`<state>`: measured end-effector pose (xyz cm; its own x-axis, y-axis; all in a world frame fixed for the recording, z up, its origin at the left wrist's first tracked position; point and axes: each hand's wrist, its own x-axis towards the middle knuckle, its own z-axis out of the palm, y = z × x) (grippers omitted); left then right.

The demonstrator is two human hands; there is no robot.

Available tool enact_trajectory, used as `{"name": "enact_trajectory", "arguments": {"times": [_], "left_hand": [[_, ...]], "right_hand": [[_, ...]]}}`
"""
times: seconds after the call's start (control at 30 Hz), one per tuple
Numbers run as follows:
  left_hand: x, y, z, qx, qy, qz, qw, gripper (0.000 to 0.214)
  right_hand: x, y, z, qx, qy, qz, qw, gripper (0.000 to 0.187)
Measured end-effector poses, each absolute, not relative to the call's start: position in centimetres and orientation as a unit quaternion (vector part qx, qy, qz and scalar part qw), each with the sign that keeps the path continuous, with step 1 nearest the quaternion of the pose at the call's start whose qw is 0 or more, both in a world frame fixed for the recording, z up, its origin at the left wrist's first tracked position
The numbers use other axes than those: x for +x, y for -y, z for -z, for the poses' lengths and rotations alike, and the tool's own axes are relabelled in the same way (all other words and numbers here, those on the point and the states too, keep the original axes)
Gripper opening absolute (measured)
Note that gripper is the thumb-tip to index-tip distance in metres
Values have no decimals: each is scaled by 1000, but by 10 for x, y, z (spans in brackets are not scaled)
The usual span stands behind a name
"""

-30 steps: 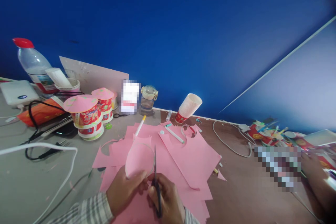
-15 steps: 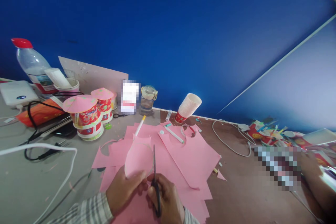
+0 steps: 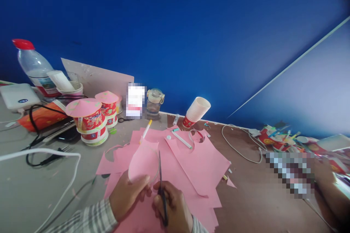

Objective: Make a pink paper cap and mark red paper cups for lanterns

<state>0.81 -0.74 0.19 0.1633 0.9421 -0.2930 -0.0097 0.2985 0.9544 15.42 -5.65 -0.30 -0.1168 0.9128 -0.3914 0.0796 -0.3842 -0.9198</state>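
Observation:
My left hand [image 3: 130, 193] pinches the lower edge of a pink paper piece [image 3: 143, 162] with a rounded outline. The thumb lies on top of the paper and the other fingers are partly hidden. In my right hand [image 3: 175, 205] is a pair of dark-handled scissors [image 3: 164, 207], its blades pointing away from me along the right edge of that piece. A thin strip of paper curves beside the blades. Beneath both hands lie several overlapping pink paper sheets [image 3: 197, 164], some with curved cut-outs. Two markers rest on them, one yellow-capped [image 3: 147, 130] and one green-capped [image 3: 182, 139].
Left stand stacked red cups with pink paper cones [image 3: 84, 108], a bottle [image 3: 35, 67], a power bank [image 3: 19, 96] and cables. A glass jar [image 3: 155, 102] and tilted paper cup stack [image 3: 197, 111] stand by the blue wall. Another person's arm [image 3: 325, 182] is at right.
The pink paper piece and my left hand have shifted slightly left. The scissors' blades have tilted a little to the left. The surrounding things stay in place.

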Motion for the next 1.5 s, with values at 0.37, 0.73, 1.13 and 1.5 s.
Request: {"name": "enact_trajectory", "arguments": {"times": [0.37, 0.73, 1.13, 1.5], "left_hand": [[5, 7, 10, 420, -512, -396, 636, 28], [4, 7, 17, 371, -495, -415, 667, 24], [3, 9, 15, 409, -470, -389, 679, 33], [2, 10, 13, 412, -473, -360, 690, 29]], "right_hand": [[153, 57, 1, -580, 420, -609, 339, 23], [153, 58, -1, -530, 410, -634, 386, 33], [155, 57, -4, -506, 417, -651, 383, 39], [153, 57, -7, -499, 407, -654, 397, 32]]}}
